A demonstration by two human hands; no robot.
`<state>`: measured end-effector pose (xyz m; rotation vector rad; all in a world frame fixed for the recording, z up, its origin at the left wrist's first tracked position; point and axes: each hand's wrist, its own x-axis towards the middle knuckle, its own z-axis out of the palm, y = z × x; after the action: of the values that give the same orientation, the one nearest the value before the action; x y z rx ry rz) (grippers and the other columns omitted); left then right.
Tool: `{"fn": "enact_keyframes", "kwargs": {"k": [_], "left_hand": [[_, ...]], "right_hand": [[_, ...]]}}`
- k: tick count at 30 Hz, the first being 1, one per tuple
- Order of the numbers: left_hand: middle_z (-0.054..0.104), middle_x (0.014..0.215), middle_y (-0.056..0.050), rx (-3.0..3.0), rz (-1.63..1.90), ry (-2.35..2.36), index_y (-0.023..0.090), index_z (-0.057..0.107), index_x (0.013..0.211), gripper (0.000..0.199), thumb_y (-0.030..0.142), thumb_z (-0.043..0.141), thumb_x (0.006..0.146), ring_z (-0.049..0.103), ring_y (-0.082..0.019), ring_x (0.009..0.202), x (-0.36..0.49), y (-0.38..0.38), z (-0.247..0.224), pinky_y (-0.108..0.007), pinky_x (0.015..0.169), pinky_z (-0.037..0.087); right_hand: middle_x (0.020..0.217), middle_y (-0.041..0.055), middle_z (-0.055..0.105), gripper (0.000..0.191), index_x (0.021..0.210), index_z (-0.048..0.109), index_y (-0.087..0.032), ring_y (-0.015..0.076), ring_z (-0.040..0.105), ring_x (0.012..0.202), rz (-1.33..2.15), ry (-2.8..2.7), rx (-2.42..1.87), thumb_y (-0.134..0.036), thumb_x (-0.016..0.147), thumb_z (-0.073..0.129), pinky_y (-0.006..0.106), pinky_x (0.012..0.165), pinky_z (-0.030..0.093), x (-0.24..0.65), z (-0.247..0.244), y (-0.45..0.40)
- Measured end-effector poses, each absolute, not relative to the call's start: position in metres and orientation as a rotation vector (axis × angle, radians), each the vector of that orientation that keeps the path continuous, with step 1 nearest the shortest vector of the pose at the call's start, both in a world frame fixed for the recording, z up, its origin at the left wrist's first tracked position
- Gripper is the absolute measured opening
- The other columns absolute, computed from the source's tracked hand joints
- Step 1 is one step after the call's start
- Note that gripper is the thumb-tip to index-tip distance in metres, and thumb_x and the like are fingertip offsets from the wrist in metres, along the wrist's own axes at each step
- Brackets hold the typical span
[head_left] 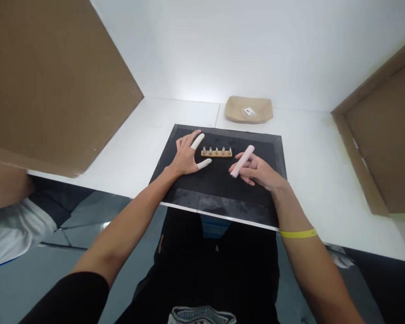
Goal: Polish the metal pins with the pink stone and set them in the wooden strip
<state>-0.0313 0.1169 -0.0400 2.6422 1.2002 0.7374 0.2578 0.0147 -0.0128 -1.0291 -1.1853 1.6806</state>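
Note:
My left hand (186, 155) rests over the black mat (219, 186), thumb and index finger spread apart, both in white finger cots. Just right of those fingertips lies a narrow wooden strip (216, 154) with several small clear, metallic-looking pieces standing upright in a row on it; the left hand does not grip it. Between the thumb and fingers of my right hand (256, 171) is a pale pink stick (242, 161), held at a slant to the right of the strip. What the stick is made of I cannot tell.
A brown paper tray (249, 118) holding a small labelled packet (249, 111) stands behind the mat. Cardboard panels rise at the left (60, 81) and right (381, 130) of the white table (310, 148). At far left, part of another person's arm (6, 186) shows.

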Motion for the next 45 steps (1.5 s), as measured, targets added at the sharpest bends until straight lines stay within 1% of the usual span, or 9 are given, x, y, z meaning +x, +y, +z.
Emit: {"fn": "enact_keyframes", "kwargs": {"k": [8,12,17,21,26,30,35,41,45], "left_hand": [[0.042,0.169,-0.024,2.62,0.694,1.216,0.018,0.041,0.163,0.09,0.058,0.07,0.088,0.045,-0.042,0.151,-0.029,0.12,-0.037,-0.057,0.121,0.025],[0.042,0.17,-0.024,2.616,0.689,1.22,0.016,0.04,0.163,0.089,0.058,0.068,0.09,0.045,-0.041,0.151,-0.029,0.12,-0.037,-0.055,0.121,0.026],[0.044,0.169,-0.023,2.614,0.691,1.201,0.018,0.04,0.164,0.089,0.057,0.069,0.09,0.047,-0.041,0.151,-0.03,0.119,-0.037,-0.054,0.12,0.027],[0.044,0.169,-0.023,2.616,0.692,1.185,0.018,0.039,0.164,0.086,0.056,0.068,0.092,0.048,-0.04,0.15,-0.031,0.119,-0.037,-0.054,0.119,0.028],[0.042,0.171,-0.021,2.613,0.659,1.153,0.022,0.04,0.164,0.085,0.057,0.069,0.091,0.044,-0.04,0.152,-0.031,0.12,-0.04,-0.056,0.119,0.027],[0.043,0.171,-0.02,2.609,0.661,1.107,0.021,0.046,0.159,0.08,0.056,0.069,0.092,0.043,-0.04,0.15,-0.03,0.122,-0.044,-0.056,0.12,0.026],[0.047,0.168,-0.02,2.604,0.683,1.059,0.02,0.054,0.151,0.072,0.055,0.072,0.09,0.045,-0.041,0.148,-0.03,0.121,-0.044,-0.058,0.118,0.027],[0.051,0.165,-0.017,2.596,0.676,1.041,0.026,0.06,0.145,0.061,0.05,0.074,0.092,0.047,-0.038,0.149,-0.032,0.127,-0.043,-0.056,0.117,0.03],[0.054,0.163,-0.014,2.593,0.636,1.022,0.028,0.064,0.141,0.062,0.048,0.082,0.085,0.047,-0.039,0.148,-0.03,0.132,-0.04,-0.057,0.118,0.03]], "right_hand": [[0.101,-0.0008,0.077,0.077,0.133,0.047,-0.03,0.0086,0.049,0.057,1.312,-0.956,-1.106,-0.05,0.073,0.091,0.02,0.043,0.036,0.271,-0.016,0.026],[0.11,0.0028,0.076,0.077,0.135,0.058,-0.026,0.0082,0.053,0.062,1.254,-0.962,-1.157,-0.048,0.07,0.094,0.02,0.046,0.04,0.277,-0.017,0.025],[0.098,0.0049,0.076,0.075,0.134,0.064,-0.018,0.0081,0.049,0.057,1.151,-0.976,-1.283,-0.053,0.073,0.091,0.022,0.046,0.041,0.28,-0.025,0.027],[0.108,0.0076,0.078,0.066,0.125,0.073,-0.019,0.0116,0.059,0.069,0.989,-0.999,-1.389,-0.049,0.07,0.093,0.022,0.053,0.048,0.282,-0.03,0.029],[0.098,0.0064,0.078,0.055,0.117,0.077,-0.02,0.0105,0.054,0.06,0.816,-1.0,-1.475,-0.048,0.073,0.091,0.022,0.046,0.043,0.284,-0.036,0.029],[0.109,0.0072,0.078,0.051,0.113,0.078,-0.02,0.0109,0.059,0.065,0.656,-0.966,-1.505,-0.046,0.071,0.092,0.022,0.048,0.047,0.291,-0.045,0.029],[0.083,0.0017,0.07,0.049,0.11,0.075,-0.017,0.0095,0.056,0.055,0.594,-0.894,-1.49,-0.05,0.076,0.088,0.02,0.043,0.045,0.3,-0.056,0.031],[0.112,0.0083,0.075,0.053,0.111,0.073,-0.018,0.01,0.063,0.062,0.567,-0.784,-1.407,-0.049,0.071,0.088,0.021,0.045,0.052,0.308,-0.063,0.036],[0.115,0.0088,0.075,0.048,0.105,0.074,-0.018,0.0101,0.063,0.064,0.552,-0.74,-1.392,-0.05,0.072,0.088,0.021,0.044,0.053,0.309,-0.062,0.037]]}}
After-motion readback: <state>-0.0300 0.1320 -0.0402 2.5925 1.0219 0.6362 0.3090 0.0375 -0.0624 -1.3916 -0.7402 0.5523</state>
